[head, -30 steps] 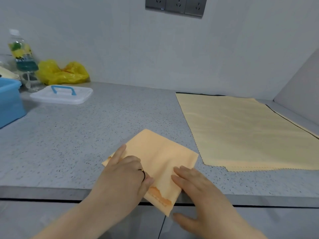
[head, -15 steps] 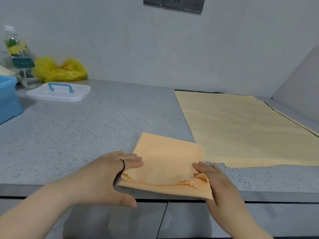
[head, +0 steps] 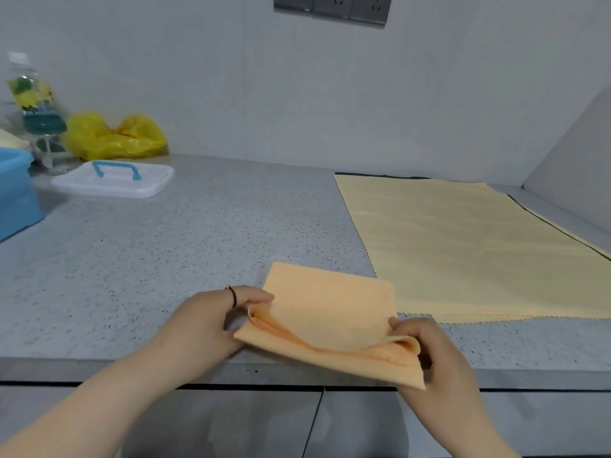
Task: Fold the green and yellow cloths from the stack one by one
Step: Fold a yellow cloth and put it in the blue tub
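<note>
Cloth [head: 330,309] sits folded at bench [head: 165,259] front edge beside the stack [head: 479,252]; our left hand [head: 205,322] and right hand [head: 429,352] fingers clamp its near corners, so we should match edges before pressing flat.

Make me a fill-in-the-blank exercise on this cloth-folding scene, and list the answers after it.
1. The left hand and right hand hold the folded orange cloth; the dark ring is on the ____ hand.
2. The stack of flat pale yellow cloths lies to that cloth's ____.
3. The white plastic lid has a ____ handle.
Answers: left; right; blue.
</note>
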